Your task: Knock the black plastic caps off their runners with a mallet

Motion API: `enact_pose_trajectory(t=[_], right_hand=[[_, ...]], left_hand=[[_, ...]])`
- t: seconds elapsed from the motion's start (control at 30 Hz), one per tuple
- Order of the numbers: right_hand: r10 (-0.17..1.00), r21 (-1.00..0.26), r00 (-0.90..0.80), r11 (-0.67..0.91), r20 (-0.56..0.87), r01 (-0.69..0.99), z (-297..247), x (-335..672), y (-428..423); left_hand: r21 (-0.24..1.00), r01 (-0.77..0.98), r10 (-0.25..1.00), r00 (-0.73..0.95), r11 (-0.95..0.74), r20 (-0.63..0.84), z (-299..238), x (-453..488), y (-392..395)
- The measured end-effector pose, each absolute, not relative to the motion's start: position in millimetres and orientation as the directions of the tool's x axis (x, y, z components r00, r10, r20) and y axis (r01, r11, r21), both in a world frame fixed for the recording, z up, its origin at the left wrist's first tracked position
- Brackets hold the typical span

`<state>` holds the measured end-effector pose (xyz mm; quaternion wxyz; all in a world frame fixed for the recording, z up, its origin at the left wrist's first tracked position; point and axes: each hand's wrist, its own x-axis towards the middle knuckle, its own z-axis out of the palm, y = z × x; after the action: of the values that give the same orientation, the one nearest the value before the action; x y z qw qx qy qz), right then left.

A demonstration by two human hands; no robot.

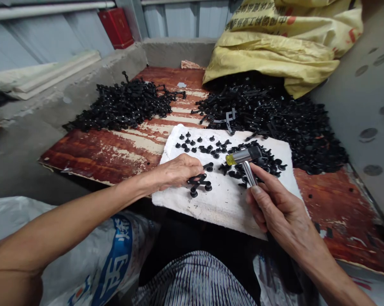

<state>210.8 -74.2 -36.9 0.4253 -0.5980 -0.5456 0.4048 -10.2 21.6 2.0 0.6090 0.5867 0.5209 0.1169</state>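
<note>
My right hand (274, 204) is closed round the metal handle of a small mallet (244, 156), which has a yellow face at one end and a black face at the other. The mallet head is raised above a white cloth pad (211, 212). With closed fingers, my left hand (180, 170) grips a black jointed plastic piece (198, 180) whose arms end in round knobs. To the right lies a heap of small black studs (270, 161) on the pad. More separate black studs (187, 140) stand along its far left side.
A pile of black plastic parts (124, 102) lies at the back left of the worn red board (105, 148). A larger pile (274, 106) spills from a yellow woven sack (274, 51). A grey bracket-shaped piece (229, 120) lies before it. Low concrete walls (175, 51) edge the board.
</note>
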Motion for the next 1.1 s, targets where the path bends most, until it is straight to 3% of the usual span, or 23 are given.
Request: enact_pose_trajectory(t=[0.17,0.33,0.53,0.73,0.9,1.1], right_hand=[[0.998,-0.944,0.064,-0.015,0.006,0.329,-39.3,211.9,-74.6],[0.996,-0.877,0.027,0.065,0.089,0.476,-38.0,211.5,-72.9],[0.932,-0.696,-0.206,0.36,0.298,0.621,-22.1,202.6,-64.8],[0.814,-0.559,-0.178,0.521,0.553,0.644,-12.8,197.7,-56.9],[0.817,-0.456,-0.342,0.551,0.464,0.698,-15.6,201.4,-54.8],[0.762,-0.46,-0.187,0.546,0.62,0.7,-2.2,193.6,-62.3]], left_hand=[[0.856,0.465,0.746,0.482,0.227,-0.46,-8.6,-13.8,25.7],[0.825,0.549,0.779,0.458,0.132,-0.429,-4.2,-12.8,27.3],[0.769,0.638,0.793,0.452,0.033,-0.409,3.6,-9.8,26.2],[0.777,0.628,0.791,0.454,0.042,-0.41,-2.5,-10.2,28.3],[0.794,0.608,0.796,0.47,0.021,-0.381,-5.1,-11.0,28.5],[0.797,0.601,0.794,0.509,-0.053,-0.331,-7.5,-14.0,30.2]])
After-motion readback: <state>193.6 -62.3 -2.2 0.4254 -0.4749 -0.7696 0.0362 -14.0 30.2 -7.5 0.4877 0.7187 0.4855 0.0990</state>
